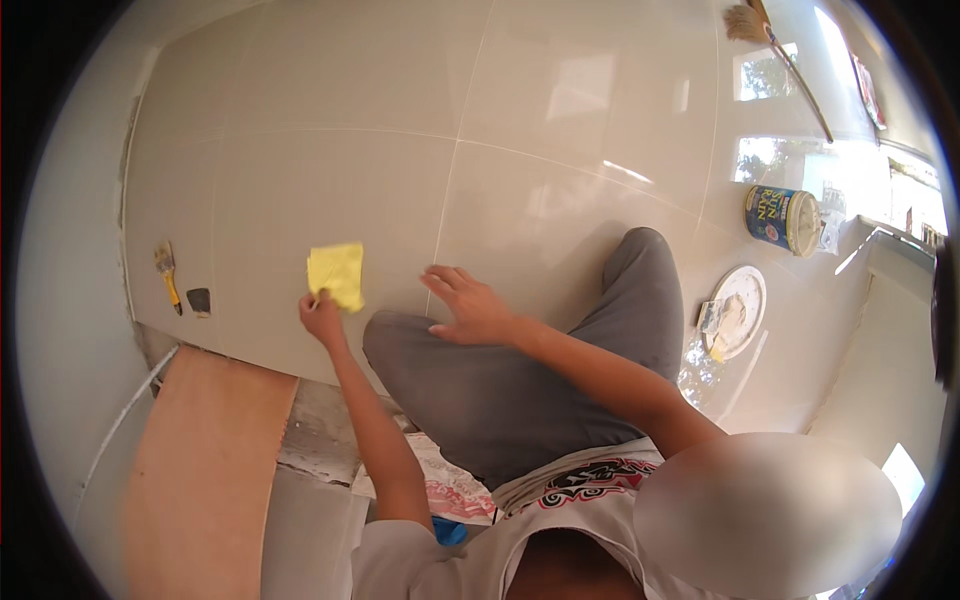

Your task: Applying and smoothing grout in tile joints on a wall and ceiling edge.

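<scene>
A square yellow sponge cloth (337, 275) is pinched in the left hand (321, 316) against the glossy beige floor tile (300, 190) at left, while the right hand (470, 305) is spread flat just beside it, apparently as a brace.

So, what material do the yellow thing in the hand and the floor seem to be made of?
The yellow cloth, pinched by the left hand, looks like soft matte fabric or sponge cloth: its corner bends limply. The floor seems to be glazed ceramic tile: pale, glossy, mirroring the windows, with thin grout lines. The right hand rests flat on it.
</scene>
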Demonstrator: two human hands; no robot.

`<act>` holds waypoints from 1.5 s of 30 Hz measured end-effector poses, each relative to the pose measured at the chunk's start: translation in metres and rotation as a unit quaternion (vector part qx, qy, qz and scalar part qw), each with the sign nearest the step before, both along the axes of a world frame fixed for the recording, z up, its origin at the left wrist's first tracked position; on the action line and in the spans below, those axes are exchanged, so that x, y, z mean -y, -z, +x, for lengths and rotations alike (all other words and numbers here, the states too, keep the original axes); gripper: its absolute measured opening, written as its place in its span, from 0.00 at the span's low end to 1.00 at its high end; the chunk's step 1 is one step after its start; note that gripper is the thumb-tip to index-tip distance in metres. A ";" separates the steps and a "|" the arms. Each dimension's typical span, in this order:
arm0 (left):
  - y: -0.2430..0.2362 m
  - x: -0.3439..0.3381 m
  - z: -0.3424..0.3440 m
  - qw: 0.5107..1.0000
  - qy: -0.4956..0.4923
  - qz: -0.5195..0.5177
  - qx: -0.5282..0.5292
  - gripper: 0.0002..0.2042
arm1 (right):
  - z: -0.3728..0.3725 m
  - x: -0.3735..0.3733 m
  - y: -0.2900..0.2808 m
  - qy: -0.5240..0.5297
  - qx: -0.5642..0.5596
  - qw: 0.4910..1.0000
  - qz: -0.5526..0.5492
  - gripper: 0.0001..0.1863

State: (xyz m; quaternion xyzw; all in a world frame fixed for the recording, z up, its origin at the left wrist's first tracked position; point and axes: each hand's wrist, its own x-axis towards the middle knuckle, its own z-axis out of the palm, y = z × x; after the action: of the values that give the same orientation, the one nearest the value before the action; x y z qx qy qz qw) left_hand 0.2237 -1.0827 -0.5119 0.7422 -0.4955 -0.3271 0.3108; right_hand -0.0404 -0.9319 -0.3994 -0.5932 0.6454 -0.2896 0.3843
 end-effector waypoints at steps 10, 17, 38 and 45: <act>-0.123 -0.085 -0.266 0.863 0.460 0.124 -0.170 0.13 | -0.096 -0.032 0.014 0.245 -0.094 0.956 -0.134 0.32; -0.121 -0.106 -0.319 0.787 0.514 0.214 -0.264 0.18 | -0.219 -0.086 0.009 0.427 -0.266 0.862 -0.063 0.26; -0.081 -0.130 -0.026 0.985 0.135 0.093 0.048 0.12 | -0.233 -0.056 0.169 0.354 -0.425 0.830 0.073 0.36; -0.077 -0.122 -0.031 0.987 0.117 0.105 -0.043 0.09 | -0.213 -0.007 0.180 0.423 -0.448 0.779 0.117 0.39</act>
State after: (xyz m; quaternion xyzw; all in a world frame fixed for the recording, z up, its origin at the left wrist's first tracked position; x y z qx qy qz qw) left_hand 0.1931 -0.9611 -0.4346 0.6926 -0.5285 -0.4429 0.2119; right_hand -0.2530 -0.9248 -0.5794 -0.2737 0.9597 -0.0469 -0.0428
